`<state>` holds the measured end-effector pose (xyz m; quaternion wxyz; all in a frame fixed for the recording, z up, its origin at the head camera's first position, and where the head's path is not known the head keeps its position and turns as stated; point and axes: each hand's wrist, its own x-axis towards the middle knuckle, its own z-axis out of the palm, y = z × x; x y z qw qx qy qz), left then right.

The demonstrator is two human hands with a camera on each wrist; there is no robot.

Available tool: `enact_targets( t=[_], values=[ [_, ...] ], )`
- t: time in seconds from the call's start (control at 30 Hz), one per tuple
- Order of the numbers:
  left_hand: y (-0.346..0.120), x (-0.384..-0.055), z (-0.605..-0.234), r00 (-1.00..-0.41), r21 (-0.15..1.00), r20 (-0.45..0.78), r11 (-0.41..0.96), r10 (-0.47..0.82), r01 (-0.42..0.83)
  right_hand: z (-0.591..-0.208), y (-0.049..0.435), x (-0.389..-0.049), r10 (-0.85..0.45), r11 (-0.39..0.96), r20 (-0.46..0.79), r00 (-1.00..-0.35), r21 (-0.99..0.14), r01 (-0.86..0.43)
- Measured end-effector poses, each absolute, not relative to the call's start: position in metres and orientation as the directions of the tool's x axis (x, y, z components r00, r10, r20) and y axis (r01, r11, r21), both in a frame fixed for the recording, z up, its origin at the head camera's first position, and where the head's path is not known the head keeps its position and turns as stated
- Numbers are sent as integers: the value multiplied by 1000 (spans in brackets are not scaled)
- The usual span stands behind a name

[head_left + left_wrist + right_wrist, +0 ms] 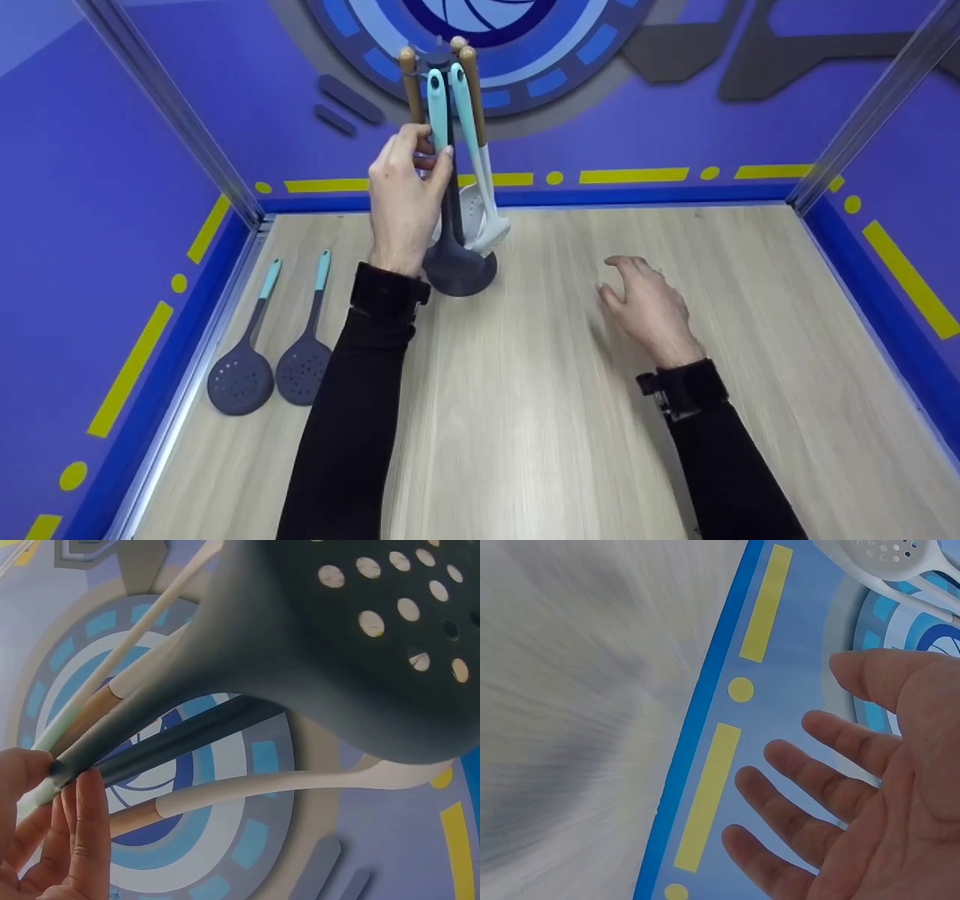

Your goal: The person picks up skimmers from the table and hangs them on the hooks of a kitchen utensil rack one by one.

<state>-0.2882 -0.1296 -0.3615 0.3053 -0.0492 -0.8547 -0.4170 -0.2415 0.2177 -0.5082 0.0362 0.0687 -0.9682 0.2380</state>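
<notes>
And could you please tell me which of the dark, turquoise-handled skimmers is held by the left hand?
The upright skimmer at the utensil stand: the left hand pinches its handle, while the other two skimmers lie on the tabletop.

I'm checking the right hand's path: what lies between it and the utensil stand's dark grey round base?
Only bare, pale wood-grain tabletop lies between the right hand and the dark grey round base, as the head view shows.
</notes>
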Motion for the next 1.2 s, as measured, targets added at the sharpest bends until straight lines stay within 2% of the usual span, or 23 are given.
enact_targets(
  t=[0.43,0.8,1.2],
  values=[
    [-130,-288,-368,-808,677,566,653,-164,341,-509,214,-241,-119,874,89,-989,-464,-147],
    [-132,-279,-375,-803,676,572,651,-166,346,-501,204,-234,-140,874,130,-982,-450,-184],
    [-142,-269,-395,-845,707,501,652,-188,274,-494,196,-227,-166,876,183,-969,-423,-231]
  ],
)
